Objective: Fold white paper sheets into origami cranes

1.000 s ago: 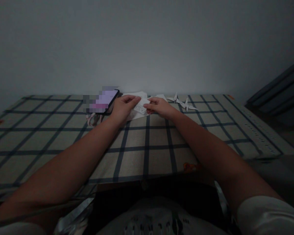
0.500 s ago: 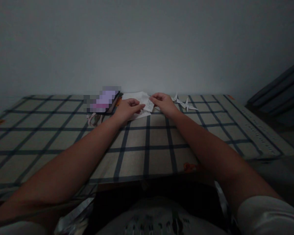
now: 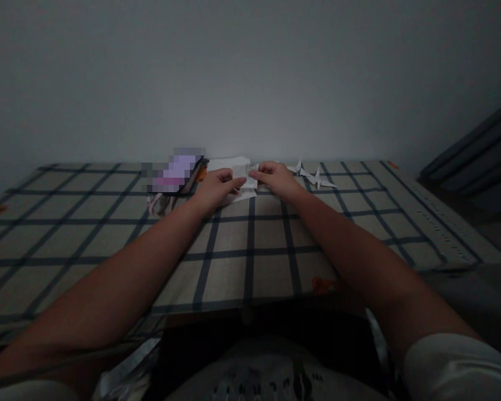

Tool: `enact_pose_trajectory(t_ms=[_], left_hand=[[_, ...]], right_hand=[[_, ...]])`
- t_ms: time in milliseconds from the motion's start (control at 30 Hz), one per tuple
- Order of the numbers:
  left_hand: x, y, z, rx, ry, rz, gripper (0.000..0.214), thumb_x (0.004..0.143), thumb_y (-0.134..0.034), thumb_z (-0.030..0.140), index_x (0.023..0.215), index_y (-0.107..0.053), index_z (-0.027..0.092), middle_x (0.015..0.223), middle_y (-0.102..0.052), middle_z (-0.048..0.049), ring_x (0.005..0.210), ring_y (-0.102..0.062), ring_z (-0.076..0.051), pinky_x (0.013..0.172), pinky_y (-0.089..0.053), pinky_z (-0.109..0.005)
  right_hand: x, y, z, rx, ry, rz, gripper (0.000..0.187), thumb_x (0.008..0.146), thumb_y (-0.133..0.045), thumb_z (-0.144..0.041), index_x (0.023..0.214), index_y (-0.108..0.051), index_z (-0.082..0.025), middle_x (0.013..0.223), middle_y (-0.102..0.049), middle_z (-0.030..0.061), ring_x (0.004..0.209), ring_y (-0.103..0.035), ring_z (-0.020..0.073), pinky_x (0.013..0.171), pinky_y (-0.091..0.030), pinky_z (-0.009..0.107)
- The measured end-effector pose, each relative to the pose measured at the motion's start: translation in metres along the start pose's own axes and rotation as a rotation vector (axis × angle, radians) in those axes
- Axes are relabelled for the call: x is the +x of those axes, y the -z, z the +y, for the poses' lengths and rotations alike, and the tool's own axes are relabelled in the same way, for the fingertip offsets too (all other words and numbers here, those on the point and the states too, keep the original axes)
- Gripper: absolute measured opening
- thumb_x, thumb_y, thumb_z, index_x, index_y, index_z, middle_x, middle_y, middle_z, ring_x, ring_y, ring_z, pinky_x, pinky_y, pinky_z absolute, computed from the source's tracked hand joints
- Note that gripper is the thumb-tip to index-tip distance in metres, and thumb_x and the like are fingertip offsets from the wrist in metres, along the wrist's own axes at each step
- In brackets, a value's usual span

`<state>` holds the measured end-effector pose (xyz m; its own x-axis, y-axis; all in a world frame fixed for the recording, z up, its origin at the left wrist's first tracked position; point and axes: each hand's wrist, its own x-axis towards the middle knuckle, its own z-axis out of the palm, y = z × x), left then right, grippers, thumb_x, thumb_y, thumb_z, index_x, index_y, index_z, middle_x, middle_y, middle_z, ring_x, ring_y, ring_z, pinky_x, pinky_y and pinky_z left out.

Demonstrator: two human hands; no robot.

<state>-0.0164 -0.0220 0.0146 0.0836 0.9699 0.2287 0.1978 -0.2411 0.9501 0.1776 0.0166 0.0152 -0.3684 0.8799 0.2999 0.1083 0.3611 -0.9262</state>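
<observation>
Between my two hands is a small folded piece of printed paper [image 3: 251,181]. My left hand [image 3: 217,186] pinches its left side between thumb and fingers. At the right side, my right hand [image 3: 274,177] grips the paper with its thumb on the near face. Beneath and behind them lie flat white paper sheets [image 3: 223,164], partly covered by the hands. Folded white paper cranes [image 3: 317,178] rest on the cloth just right of my right hand.
A phone [image 3: 177,170], its screen blurred out, leans left of the papers, with a pale pink strap [image 3: 158,204] by it. The checked tablecloth [image 3: 229,267] covers the table against a plain wall [image 3: 250,78]. Dark folded fabric [image 3: 480,161] shows at right.
My right hand has moved slightly left and down, closer to my left hand. The paper's raised corner has come over, and its shape between the hands is smaller.
</observation>
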Motion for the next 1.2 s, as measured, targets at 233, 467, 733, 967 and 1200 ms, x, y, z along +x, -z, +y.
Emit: enact_pose_trajectory(t_ms=[233, 467, 733, 967, 1200], left_hand=[[0.000, -0.001, -0.001, 0.040, -0.026, 0.002, 0.036, 0.070, -0.080, 0.052, 0.073, -0.074, 0.016, 0.068, -0.067, -0.0036, 0.059, -0.056, -0.013, 0.055, -0.041, -0.025], [0.000, 0.000, 0.000, 0.055, -0.041, 0.031, 0.036, 0.066, -0.082, 0.049, 0.075, -0.075, 0.014, 0.070, -0.069, -0.0041, 0.060, -0.057, -0.014, 0.057, -0.043, -0.025], [0.003, -0.002, -0.011, 0.013, -0.094, 0.003, 0.042, 0.072, -0.079, 0.055, 0.088, -0.079, 0.016, 0.090, -0.077, -0.0077, 0.078, -0.067, -0.018, 0.073, -0.051, -0.028], [0.000, 0.001, -0.003, 0.075, -0.118, 0.024, 0.038, 0.071, -0.080, 0.052, 0.080, -0.077, 0.015, 0.081, -0.075, -0.0062, 0.068, -0.063, -0.016, 0.064, -0.046, -0.026], [0.002, 0.000, -0.005, 0.034, -0.157, 0.017, 0.038, 0.074, -0.079, 0.051, 0.087, -0.078, 0.015, 0.091, -0.077, -0.0075, 0.075, -0.065, -0.017, 0.071, -0.048, -0.027]], right_hand=[[-0.002, 0.000, -0.007, -0.034, 0.029, -0.040, 0.034, 0.077, -0.072, -0.046, 0.065, -0.058, -0.018, 0.063, -0.055, -0.0023, 0.063, -0.050, 0.0103, 0.062, -0.042, 0.025], [0.000, -0.001, 0.000, -0.086, 0.096, -0.014, 0.037, 0.083, -0.065, -0.052, 0.069, -0.062, -0.017, 0.067, -0.059, -0.0004, 0.067, -0.051, 0.0121, 0.066, -0.042, 0.026], [-0.001, 0.001, 0.002, -0.093, 0.123, -0.067, 0.032, 0.084, -0.066, -0.046, 0.070, -0.061, -0.018, 0.067, -0.057, -0.0010, 0.068, -0.052, 0.0124, 0.066, -0.042, 0.026], [-0.001, -0.002, 0.001, -0.076, 0.127, -0.048, 0.030, 0.086, -0.065, -0.045, 0.072, -0.064, -0.017, 0.071, -0.060, 0.0001, 0.072, -0.055, 0.0125, 0.071, -0.044, 0.026], [0.000, 0.000, 0.004, -0.077, 0.189, -0.047, 0.031, 0.085, -0.065, -0.046, 0.076, -0.066, -0.017, 0.069, -0.061, -0.0005, 0.071, -0.056, 0.0125, 0.072, -0.044, 0.027]])
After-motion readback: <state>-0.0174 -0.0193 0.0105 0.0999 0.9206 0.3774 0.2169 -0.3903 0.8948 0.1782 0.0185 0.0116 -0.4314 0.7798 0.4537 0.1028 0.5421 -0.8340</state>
